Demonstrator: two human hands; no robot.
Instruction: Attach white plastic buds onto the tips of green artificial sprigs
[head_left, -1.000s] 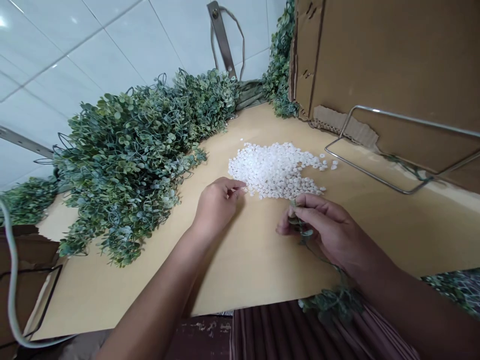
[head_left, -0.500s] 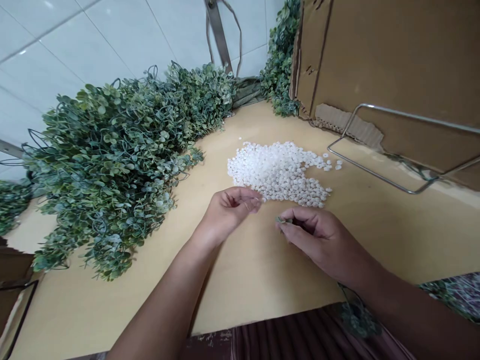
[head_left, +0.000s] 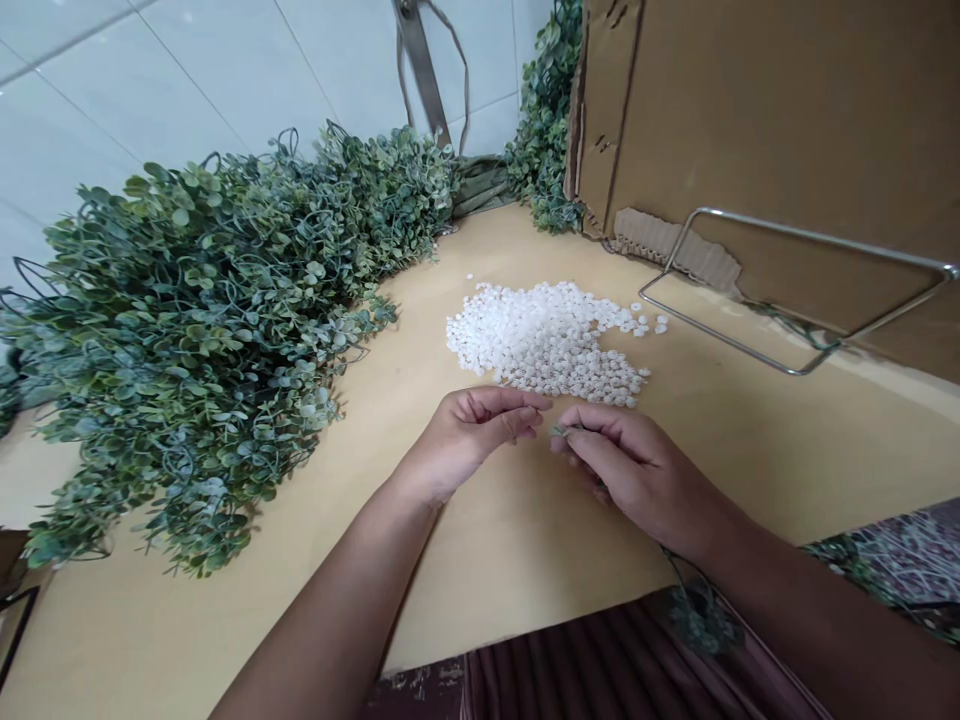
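My right hand (head_left: 637, 465) pinches the green tip of an artificial leaf stem (head_left: 559, 431) between thumb and forefinger. Below that wrist a dark stem loops down to a leafy sprig (head_left: 705, 615) hanging over the lap; whether it joins the pinched tip is hidden. My left hand (head_left: 484, 430) is closed in a pinch just left of the right fingertips, a small gap apart. Anything between its fingertips is too small to make out. Right behind both hands, a pile of small white plastic discs (head_left: 544, 335) spreads over the tan tabletop (head_left: 480, 560).
A big heap of artificial greenery (head_left: 217, 330) covers the table's left side. At the back right stands a cardboard box (head_left: 772, 120), with a bent metal wire frame (head_left: 739, 340) before it. More greenery (head_left: 551, 130) sits beside the box. White tiles (head_left: 300, 60) line the wall.
My left hand has moved right, away from the pile's front edge, toward the right fingertips. The right hand keeps its pinch on the stem. The whole view has shifted slightly.
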